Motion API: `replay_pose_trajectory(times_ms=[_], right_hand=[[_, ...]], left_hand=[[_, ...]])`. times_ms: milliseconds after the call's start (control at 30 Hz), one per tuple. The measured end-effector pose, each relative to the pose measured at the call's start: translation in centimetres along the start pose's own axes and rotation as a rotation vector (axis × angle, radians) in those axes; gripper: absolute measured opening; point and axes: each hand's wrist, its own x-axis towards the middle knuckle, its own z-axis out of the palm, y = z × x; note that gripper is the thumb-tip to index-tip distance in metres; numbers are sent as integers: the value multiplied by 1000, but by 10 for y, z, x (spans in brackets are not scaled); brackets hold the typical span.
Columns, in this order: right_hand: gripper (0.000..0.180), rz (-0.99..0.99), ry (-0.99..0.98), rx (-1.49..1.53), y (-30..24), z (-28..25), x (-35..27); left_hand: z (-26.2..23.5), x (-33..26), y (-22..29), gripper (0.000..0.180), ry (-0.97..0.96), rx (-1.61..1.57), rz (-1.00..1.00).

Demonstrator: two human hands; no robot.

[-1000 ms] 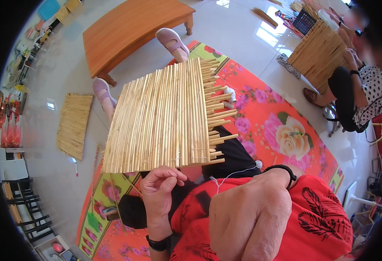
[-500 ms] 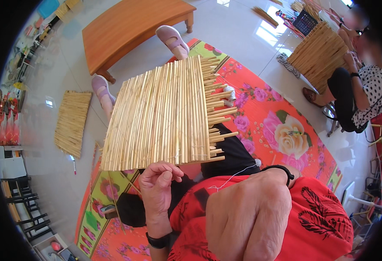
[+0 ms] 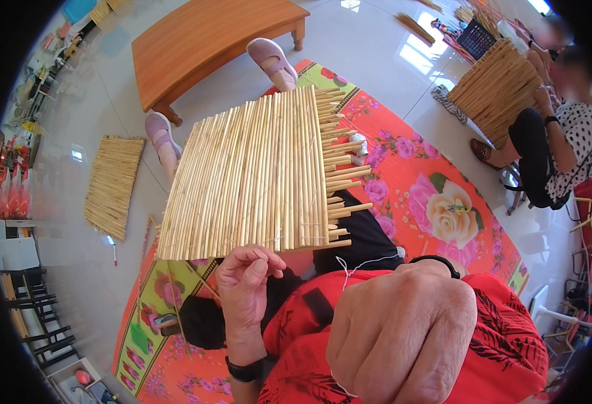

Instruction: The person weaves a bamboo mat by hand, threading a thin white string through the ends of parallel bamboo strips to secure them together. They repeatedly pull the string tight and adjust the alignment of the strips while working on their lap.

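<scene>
A mat of pale reed sticks (image 3: 255, 175) lies tilted over my lap, with uneven stick ends jutting out on its right side. My left hand (image 3: 245, 289) sits just under the mat's near edge, fingers curled and thumb pressed to forefinger; nothing shows between them. My right hand (image 3: 403, 330) is a closed fist close to the camera, right of and below the mat. A thin white thread (image 3: 353, 264) runs from the mat's near right corner toward that fist. A black band circles each wrist.
A low wooden table (image 3: 208, 40) stands beyond the mat, and two lilac shoes (image 3: 272, 60) poke out past its far edge. A second reed mat (image 3: 112, 185) lies on the tiles at left. I sit on a red flowered floor cloth (image 3: 444, 209). Another person (image 3: 558, 148) sits at right with a reed mat (image 3: 498, 87).
</scene>
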Motion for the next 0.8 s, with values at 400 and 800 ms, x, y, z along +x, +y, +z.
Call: replay_pose_trajectory(times_ms=[400, 800], right_hand=[[21, 5, 24, 0, 0, 1, -5], [22, 218, -183, -60, -9, -24, 1]], left_hand=[[0, 0, -1, 9, 20, -8, -3], [-3, 5, 11, 9, -19, 68, 53]])
